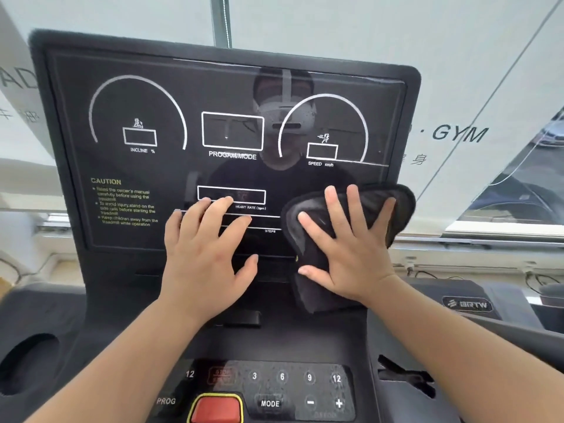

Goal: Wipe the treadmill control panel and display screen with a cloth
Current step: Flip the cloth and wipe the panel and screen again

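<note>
From the head view, the lower panel [293, 389] is cut off by the bottom edge: only the top of the red button [216, 407] shows, and the left forearm covers the left end of the number row. The yellow caution text [125, 206] on the screen [152, 166] is too blurred to read in full, and a reflection on the glass dims the middle of it. The two hands hide most of the box above the word STEPS. The dark cloth [375, 206] covers the screen's lower right corner, and its lower end hangs past the screen's bottom edge, partly hidden under the palm. The left hand [207, 254] lies flat on the glass, fingers [195, 218] straight and spread, their tips at the heart-rate box, holding nothing. The right hand [348, 248] is just beside it, fingers [357, 206] straight and fanned wide, pressing the cloth flat against the screen. A cup holder [27, 361] at lower left is cut by the frame edge.
</note>
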`<state>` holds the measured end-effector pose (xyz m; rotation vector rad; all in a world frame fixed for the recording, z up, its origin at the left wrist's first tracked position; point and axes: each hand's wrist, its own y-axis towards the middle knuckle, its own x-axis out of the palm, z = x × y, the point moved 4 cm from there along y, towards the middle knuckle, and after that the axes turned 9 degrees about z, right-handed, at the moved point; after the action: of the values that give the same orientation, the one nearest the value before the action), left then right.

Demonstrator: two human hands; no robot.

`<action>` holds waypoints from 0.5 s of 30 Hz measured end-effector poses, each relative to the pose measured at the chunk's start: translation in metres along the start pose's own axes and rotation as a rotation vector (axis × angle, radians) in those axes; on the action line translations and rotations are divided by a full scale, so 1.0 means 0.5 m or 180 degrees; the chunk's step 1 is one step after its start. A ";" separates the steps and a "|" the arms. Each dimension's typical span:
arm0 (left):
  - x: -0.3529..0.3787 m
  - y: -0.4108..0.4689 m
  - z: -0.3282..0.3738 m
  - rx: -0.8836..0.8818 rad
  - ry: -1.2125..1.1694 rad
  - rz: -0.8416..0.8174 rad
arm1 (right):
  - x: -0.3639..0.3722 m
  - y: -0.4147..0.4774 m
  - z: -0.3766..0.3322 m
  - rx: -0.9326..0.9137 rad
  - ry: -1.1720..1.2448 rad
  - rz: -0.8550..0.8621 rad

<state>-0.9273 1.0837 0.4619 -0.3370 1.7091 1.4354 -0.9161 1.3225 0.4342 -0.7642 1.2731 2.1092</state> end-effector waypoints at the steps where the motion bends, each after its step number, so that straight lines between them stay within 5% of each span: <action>1: -0.001 0.002 -0.002 -0.0002 -0.0003 -0.0022 | -0.006 0.013 0.012 -0.0086 -0.0023 0.0051; 9: -0.012 0.019 -0.004 -0.0007 0.0021 0.0019 | -0.094 0.242 0.151 0.0578 -0.0198 0.0244; 15: -0.022 0.034 -0.009 -0.0044 -0.0030 0.0158 | -0.076 0.204 0.086 0.0819 -0.0086 0.0150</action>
<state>-0.9341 1.0813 0.4811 -0.2966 1.7114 1.4830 -0.9700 1.3145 0.5375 -0.5969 1.5237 1.9338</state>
